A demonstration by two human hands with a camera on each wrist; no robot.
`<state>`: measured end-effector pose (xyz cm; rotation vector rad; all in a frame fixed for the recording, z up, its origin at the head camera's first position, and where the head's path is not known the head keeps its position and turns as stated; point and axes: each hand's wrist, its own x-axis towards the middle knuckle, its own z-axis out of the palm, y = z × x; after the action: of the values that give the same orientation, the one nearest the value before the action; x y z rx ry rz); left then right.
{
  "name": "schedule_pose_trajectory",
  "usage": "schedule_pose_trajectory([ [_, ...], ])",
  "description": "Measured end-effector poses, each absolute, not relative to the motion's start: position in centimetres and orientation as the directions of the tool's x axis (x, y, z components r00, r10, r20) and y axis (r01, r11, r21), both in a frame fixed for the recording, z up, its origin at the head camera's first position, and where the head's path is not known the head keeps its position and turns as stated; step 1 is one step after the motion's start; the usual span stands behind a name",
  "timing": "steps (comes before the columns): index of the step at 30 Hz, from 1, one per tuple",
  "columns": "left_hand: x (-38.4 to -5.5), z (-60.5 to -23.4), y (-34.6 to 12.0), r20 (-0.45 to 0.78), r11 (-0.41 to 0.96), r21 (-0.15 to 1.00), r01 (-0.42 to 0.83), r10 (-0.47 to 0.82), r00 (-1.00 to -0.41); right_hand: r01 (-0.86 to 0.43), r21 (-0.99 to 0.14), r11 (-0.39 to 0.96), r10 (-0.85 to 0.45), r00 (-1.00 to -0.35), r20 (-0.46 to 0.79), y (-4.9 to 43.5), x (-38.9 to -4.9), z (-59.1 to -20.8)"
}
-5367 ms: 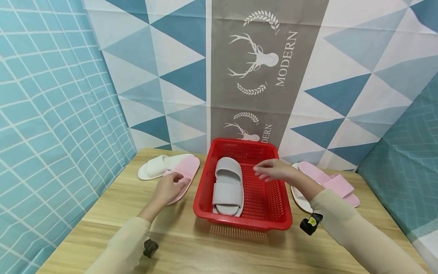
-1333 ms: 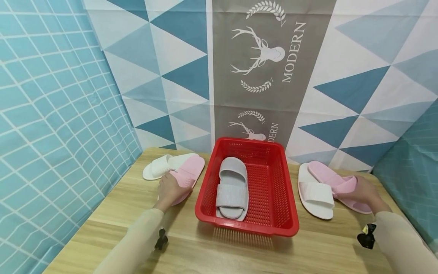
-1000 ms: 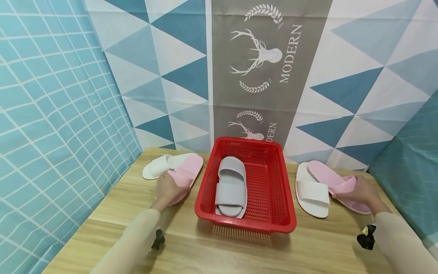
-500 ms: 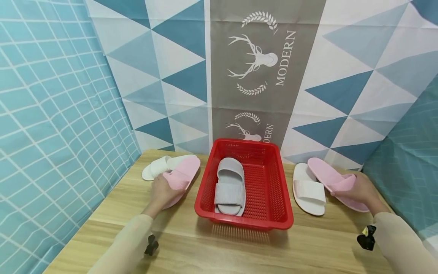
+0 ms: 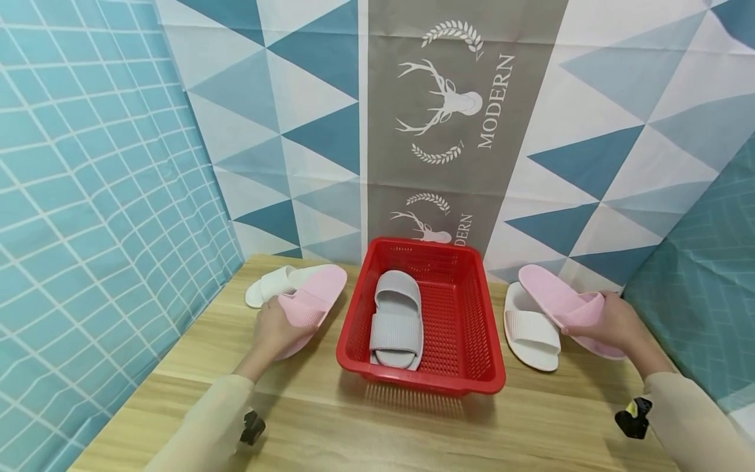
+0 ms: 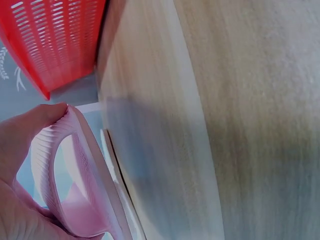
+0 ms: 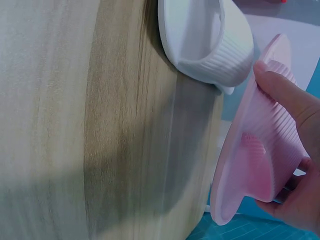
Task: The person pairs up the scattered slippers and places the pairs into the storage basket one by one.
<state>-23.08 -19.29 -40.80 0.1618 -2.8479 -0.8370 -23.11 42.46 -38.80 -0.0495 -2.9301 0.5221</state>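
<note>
My left hand (image 5: 276, 329) grips a pink slipper (image 5: 318, 292) across its strap, thumb on one side and fingers on the other. In the left wrist view that slipper (image 6: 92, 165) is tilted on edge, raised off the wood. Behind it lies a white slipper (image 5: 274, 287). At the right, my right hand (image 5: 613, 324) holds a second pink slipper (image 5: 545, 295) by its strap; the right wrist view shows this slipper (image 7: 240, 150) lifted, its sole turned to the table. Beside it a white slipper (image 5: 533, 334) lies flat.
Between the hands stands a red perforated basket (image 5: 421, 379) with grey slippers (image 5: 396, 333) along its left side; its right side shows bare floor. The wooden table (image 5: 377, 432) runs up to patterned cloth (image 5: 318, 131) behind. Tile-print cloth (image 5: 88, 196) hangs at left.
My right hand went from over the basket to the right-hand pink slipper, gripped it and has lifted it slightly leftward. My left hand closed on the left pink slipper and raised it a little.
</note>
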Motion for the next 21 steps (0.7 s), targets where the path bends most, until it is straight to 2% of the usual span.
schedule_pose_trajectory([
  [9,-22.3,-40.3,-19.5,0.171,0.814,0.581,-0.001,-0.124,-0.977,-0.030,-0.318,0.948,0.048,-0.971,0.234,41.1,-22.1,-38.3],
  [21,-21.8,-39.9,-19.2,0.196,0.800,0.599,0.031,-0.109,-0.975,-0.103,-0.308,0.946,0.027,-0.920,0.391,40.1,-21.3,-38.7],
])
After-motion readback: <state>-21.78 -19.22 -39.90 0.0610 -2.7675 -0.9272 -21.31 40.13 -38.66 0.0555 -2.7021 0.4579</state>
